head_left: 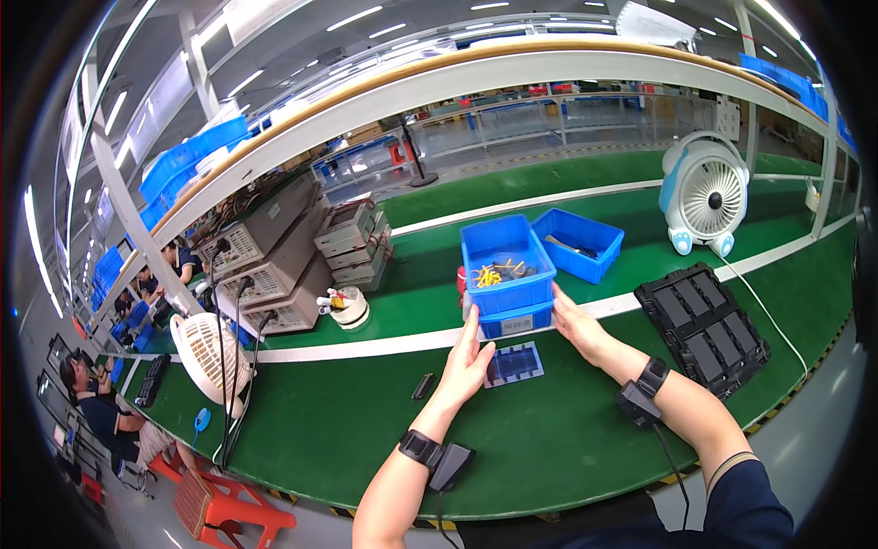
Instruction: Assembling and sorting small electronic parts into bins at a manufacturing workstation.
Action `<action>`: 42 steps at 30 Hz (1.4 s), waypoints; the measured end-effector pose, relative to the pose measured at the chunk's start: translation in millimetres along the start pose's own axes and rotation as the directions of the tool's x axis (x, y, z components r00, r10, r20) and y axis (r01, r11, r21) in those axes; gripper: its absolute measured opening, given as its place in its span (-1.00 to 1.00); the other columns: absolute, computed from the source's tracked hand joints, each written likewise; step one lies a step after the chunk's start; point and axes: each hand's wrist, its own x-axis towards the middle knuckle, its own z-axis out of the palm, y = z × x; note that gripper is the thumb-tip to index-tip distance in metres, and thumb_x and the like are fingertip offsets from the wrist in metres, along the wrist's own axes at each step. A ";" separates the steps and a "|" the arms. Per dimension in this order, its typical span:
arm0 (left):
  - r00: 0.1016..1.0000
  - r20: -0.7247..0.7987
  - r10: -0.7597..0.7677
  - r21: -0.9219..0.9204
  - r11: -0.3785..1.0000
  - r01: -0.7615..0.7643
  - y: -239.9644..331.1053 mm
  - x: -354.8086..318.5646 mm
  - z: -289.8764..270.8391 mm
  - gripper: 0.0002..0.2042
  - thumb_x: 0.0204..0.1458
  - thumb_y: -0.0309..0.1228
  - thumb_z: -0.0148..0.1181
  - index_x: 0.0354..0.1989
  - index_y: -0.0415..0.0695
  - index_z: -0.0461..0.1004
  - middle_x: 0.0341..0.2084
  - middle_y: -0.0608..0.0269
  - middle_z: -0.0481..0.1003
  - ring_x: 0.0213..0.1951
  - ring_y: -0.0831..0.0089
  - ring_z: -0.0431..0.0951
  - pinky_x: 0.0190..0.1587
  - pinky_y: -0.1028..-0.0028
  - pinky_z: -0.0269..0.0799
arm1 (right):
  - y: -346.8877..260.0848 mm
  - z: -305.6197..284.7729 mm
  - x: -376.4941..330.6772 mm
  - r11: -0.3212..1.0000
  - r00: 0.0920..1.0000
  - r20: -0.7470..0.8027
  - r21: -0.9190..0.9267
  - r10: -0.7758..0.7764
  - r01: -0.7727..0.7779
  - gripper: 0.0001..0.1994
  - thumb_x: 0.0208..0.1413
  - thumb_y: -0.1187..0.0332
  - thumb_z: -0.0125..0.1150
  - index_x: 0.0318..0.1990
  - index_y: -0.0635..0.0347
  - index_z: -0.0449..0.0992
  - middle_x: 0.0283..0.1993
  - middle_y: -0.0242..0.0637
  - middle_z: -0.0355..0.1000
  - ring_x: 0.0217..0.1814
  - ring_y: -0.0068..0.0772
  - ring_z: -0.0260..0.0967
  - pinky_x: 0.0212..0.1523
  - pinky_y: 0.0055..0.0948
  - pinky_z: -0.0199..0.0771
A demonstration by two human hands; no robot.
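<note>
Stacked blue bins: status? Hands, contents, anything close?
Left hand and right hand open, one at each side of stacked blue bins. Yellow pieces in upper bin. Close by: third blue bin to right rear, dark panel in front.

The lower blue bin (517, 317) — its inside is hidden.

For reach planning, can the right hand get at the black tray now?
Probably yes: the right hand is at the stacked blue bins, but nothing visible blocks the way to the black tray.
</note>
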 end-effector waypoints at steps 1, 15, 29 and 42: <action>1.000 -0.008 0.020 0.022 1.000 -0.020 1.5 -0.3 2.4 -0.31 0.00 -0.69 -0.15 0.29 -0.16 -0.35 0.31 0.14 -0.33 0.32 0.33 -0.33 0.27 0.40 -0.33 | -7.9 7.6 -6.7 0.999 0.998 -0.048 -0.029 0.042 -0.043 -0.40 0.24 0.07 -0.29 0.32 0.03 -0.32 0.39 -0.32 -0.31 0.41 -0.41 -0.36 0.31 -0.41 -0.33; 0.996 -0.089 0.026 0.132 0.991 -0.015 4.3 -8.1 3.7 -0.33 0.07 -0.60 -0.12 0.30 -0.06 -0.33 0.29 0.18 -0.26 0.31 0.26 -0.26 0.26 0.31 -0.23 | 6.0 13.4 -7.5 0.954 0.984 -0.042 -0.254 -0.175 0.159 -0.42 0.24 0.13 -0.28 0.27 0.25 -0.23 0.33 -0.02 -0.20 0.39 -0.20 -0.30 0.31 -0.33 -0.26; 0.875 -0.429 0.225 0.557 0.828 0.060 45.9 -27.2 15.2 -0.44 -0.03 -0.58 0.05 0.19 -0.12 0.05 0.06 0.10 0.13 -0.02 0.33 0.31 -0.10 0.40 0.40 | -0.9 -35.6 8.0 0.605 0.654 -0.435 -0.795 -0.618 0.042 -0.47 -0.02 0.37 0.11 0.15 0.15 0.16 0.21 -0.04 -0.02 0.24 -0.05 -0.03 0.18 -0.19 0.04; 0.911 -0.349 0.218 0.596 0.802 0.036 43.9 -27.2 18.5 -0.53 -0.05 -0.58 0.09 0.10 -0.12 0.21 -0.01 0.10 0.22 -0.08 0.37 0.39 -0.19 0.46 0.46 | -33.7 -68.6 3.4 0.107 0.725 -0.141 -0.990 -0.674 -0.093 -0.75 -0.34 0.48 0.33 -0.48 0.16 0.36 0.02 -0.14 0.27 0.22 -0.05 0.05 0.19 -0.12 0.04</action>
